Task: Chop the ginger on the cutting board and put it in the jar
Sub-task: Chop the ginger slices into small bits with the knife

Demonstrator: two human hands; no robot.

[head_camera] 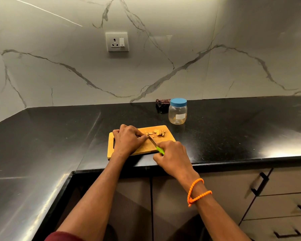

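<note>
A wooden cutting board (144,146) lies on the black counter near its front edge. Several ginger slices (158,132) sit at the board's far right. My left hand (128,140) pins the uncut ginger piece (146,135) to the board with curled fingertips; most of the piece is hidden under them. My right hand (172,156) grips the green handle of a knife (154,142), whose blade rests against the ginger just right of my left fingers. A clear plastic jar (178,113) with its blue lid on stands behind the board to the right.
A dark folded cloth (162,102) lies against the marble wall behind the jar. A wall socket (117,41) is above. The black counter (241,129) turns a corner at the left. Cabinet drawers with black handles (261,184) sit below the front edge at right.
</note>
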